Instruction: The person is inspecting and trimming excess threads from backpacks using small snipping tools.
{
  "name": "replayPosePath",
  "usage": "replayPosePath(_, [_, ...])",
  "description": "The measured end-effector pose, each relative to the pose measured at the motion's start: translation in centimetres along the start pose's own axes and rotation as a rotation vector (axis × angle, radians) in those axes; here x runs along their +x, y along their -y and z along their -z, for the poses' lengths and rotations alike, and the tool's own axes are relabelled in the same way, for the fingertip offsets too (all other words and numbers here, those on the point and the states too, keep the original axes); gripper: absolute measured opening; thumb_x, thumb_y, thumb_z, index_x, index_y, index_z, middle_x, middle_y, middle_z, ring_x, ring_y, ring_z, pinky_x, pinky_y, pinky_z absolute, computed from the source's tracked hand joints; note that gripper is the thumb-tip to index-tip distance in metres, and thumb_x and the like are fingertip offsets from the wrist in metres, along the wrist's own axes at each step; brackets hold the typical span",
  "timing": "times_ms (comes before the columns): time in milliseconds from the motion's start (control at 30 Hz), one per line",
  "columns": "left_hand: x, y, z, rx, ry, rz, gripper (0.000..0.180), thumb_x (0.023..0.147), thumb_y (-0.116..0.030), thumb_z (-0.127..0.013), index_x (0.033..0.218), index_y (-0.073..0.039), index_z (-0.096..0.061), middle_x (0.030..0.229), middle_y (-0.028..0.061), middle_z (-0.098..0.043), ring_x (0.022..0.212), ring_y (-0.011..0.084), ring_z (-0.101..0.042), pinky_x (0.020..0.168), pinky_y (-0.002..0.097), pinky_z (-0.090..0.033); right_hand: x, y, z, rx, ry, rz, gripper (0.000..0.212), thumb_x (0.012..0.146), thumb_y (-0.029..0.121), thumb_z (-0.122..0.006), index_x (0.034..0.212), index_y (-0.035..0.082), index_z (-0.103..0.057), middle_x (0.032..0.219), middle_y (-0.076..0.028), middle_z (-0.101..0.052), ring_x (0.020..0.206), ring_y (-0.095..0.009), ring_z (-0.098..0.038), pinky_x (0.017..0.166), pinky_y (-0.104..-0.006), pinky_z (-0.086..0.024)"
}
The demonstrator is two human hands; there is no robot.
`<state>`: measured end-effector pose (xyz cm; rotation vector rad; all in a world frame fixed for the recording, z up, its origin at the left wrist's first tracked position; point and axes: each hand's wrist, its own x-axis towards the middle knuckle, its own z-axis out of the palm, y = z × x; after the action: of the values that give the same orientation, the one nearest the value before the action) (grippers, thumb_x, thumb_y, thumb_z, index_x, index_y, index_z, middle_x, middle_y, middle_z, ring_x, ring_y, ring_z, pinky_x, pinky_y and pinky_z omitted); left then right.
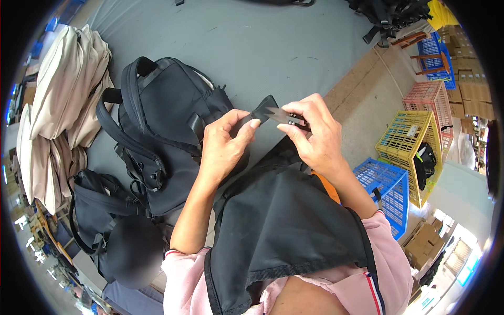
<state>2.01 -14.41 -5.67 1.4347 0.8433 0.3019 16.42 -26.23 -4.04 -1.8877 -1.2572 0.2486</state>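
My left hand (226,138) is closed in a pinch on a black strap end (264,107), a folded fabric tab that sticks up past the fingertips. In my right hand (316,134) I grip small thread snips (298,121). Their pointed metal blades reach left and lie against the strap end; whether they are cutting cannot be told. Just left of my hands, a black backpack (168,100) lies on the grey table with its shoulder straps up. The rest of the strap is hidden behind my left hand. A black apron-like cloth (294,220) covers my front below my hands.
Stacked beige bags (68,89) stand at the left table edge. Another black bag (100,205) lies at the near left, beside a blurred patch. Black straps (391,18) pile up at the far right of the grey table (252,47). Blue (386,184) and yellow crates (409,139) stand to the right.
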Motion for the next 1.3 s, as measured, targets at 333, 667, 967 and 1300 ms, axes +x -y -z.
replayPosePath(333, [-0.4,0.5,-0.7,0.164,-0.131,-0.155,0.018,0.081,-0.017,-0.066,0.085,0.0,-0.065,0.059,0.0067,-0.058,0.053,0.0138,-0.051,0.054,0.027,-0.041,0.5,0.1,-1.0,-0.162,-0.028,0.206,0.019,0.069,0.007,-0.073,0.086,0.006,-0.064,0.076,-0.004,-0.054,0.057,-0.018,-0.054,0.051,-0.0278,-0.043])
replayPosePath(667, [-0.5,-0.2,-0.6,-0.01,-0.07,0.001,0.02,0.084,-0.02,-0.066,0.087,0.0,-0.065,0.063,-0.0015,-0.058,0.059,0.0041,-0.049,0.055,0.0225,-0.04,0.4,0.1,-1.3,-0.002,0.051,-0.007,0.019,0.07,0.004,-0.073,0.087,0.004,-0.065,0.075,-0.005,-0.054,0.059,-0.014,-0.054,0.051,-0.0262,-0.044])
replayPosePath(967, [0.0,0.3,1.0,-0.204,0.071,0.054,0.024,0.094,-0.023,-0.053,0.088,-0.002,-0.062,0.065,-0.0026,-0.055,0.065,0.0048,-0.049,0.061,0.022,-0.04,0.5,-0.3,-1.6,0.38,-0.037,-0.164,0.018,0.075,0.005,-0.072,0.089,0.004,-0.06,0.081,-0.003,-0.054,0.066,-0.01,-0.056,0.06,-0.0254,-0.046])
replayPosePath(1300, [-0.3,1.7,0.2,0.064,-0.071,-0.307,0.019,0.094,-0.016,-0.052,0.106,-0.001,-0.055,0.082,0.0032,-0.057,0.072,0.0099,-0.054,0.068,0.0242,-0.045,2.2,-0.2,-2.9,0.801,0.238,-0.415,0.018,0.08,0.005,-0.068,0.096,0.0,-0.062,0.078,0.001,-0.062,0.067,-0.003,-0.051,0.06,-0.0198,-0.042])
